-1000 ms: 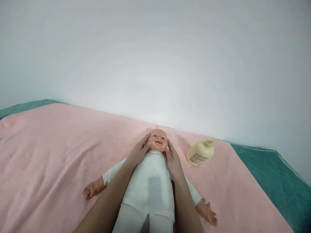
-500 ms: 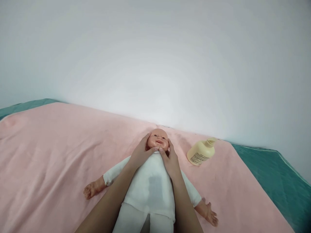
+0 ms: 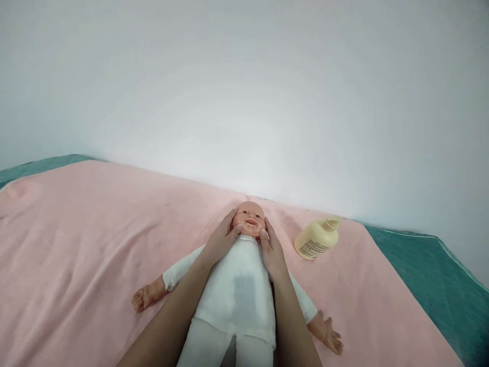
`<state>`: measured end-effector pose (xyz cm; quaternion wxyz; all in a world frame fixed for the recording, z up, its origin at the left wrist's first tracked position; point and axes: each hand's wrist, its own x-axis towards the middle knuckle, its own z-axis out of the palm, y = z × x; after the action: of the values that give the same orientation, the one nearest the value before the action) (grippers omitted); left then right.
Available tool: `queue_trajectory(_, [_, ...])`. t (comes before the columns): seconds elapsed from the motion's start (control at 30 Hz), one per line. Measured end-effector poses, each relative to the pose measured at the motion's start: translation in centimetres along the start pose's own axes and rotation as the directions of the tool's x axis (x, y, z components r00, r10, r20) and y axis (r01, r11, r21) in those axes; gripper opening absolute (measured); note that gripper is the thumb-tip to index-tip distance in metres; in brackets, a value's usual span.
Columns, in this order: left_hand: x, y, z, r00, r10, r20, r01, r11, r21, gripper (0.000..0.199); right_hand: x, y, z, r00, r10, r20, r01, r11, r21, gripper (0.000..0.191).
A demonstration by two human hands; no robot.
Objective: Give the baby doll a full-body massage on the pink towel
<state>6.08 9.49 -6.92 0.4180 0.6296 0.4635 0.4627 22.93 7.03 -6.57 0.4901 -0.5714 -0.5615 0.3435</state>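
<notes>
A baby doll (image 3: pixel 244 285) with a white cloth body lies on its back, its arms spread to both sides. My left hand (image 3: pixel 222 239) cups the left side of the doll's head (image 3: pixel 250 210), with the thumb on the lower cheek. On the other side of the head, my right hand (image 3: pixel 272 251) mirrors it, thumb against the jaw. The fingers of both hands curve behind the head and are partly hidden. To the right of the doll, a pale yellow pump bottle (image 3: pixel 316 238) stands at a slight tilt in the view, its printed label toward me.
Beneath the doll spreads a pink blanket (image 3: pixel 95 244) with soft creases. Green quilted cloth (image 3: pixel 431 270) shows past its edge at the right and at the far left. A plain white wall (image 3: pixel 244 92) rises directly behind.
Both thumbs have moved apart, from close together under the doll's chin outward and up to the sides of its jaw. The doll and the bottle stay in place.
</notes>
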Motion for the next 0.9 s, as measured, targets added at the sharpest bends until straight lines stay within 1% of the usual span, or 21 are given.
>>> queue_trajectory(0.17, [0.1,-0.2,0.0,0.999,-0.033,-0.005,0.033,0.999,-0.024,0.062,0.1,0.3,0.0,1.0,0.004,-0.006,-0.004,0.999,0.042,0.075])
queue_trajectory(0.33, [0.0,0.0,-0.1,0.998,-0.064,-0.013,0.064,0.997,-0.031,0.061,-0.2,-0.5,0.1,0.999,0.046,-0.003,-0.046,0.999,0.014,0.076])
queue_trajectory(0.5, [0.0,-0.1,0.4,0.998,-0.063,-0.026,0.061,0.994,-0.087,0.077,-0.4,-1.1,0.3,0.998,0.063,0.013,-0.064,0.997,0.033,0.084])
queue_trajectory(0.57, [0.1,-0.3,0.5,0.999,-0.047,-0.026,0.044,0.994,-0.102,0.08,-0.4,-1.1,0.5,0.998,0.066,0.008,-0.066,0.998,0.02,0.085])
queue_trajectory(0.73, [-0.1,-0.5,0.5,0.999,-0.023,-0.028,0.021,0.998,-0.067,0.077,-0.3,-0.7,0.6,0.998,0.064,0.001,-0.064,0.998,-0.001,0.081])
queue_trajectory(0.9, [-0.1,-0.1,0.2,0.998,-0.055,-0.021,0.056,0.998,0.014,0.07,-0.2,-0.4,0.3,0.999,0.038,-0.001,-0.038,0.999,0.025,0.076])
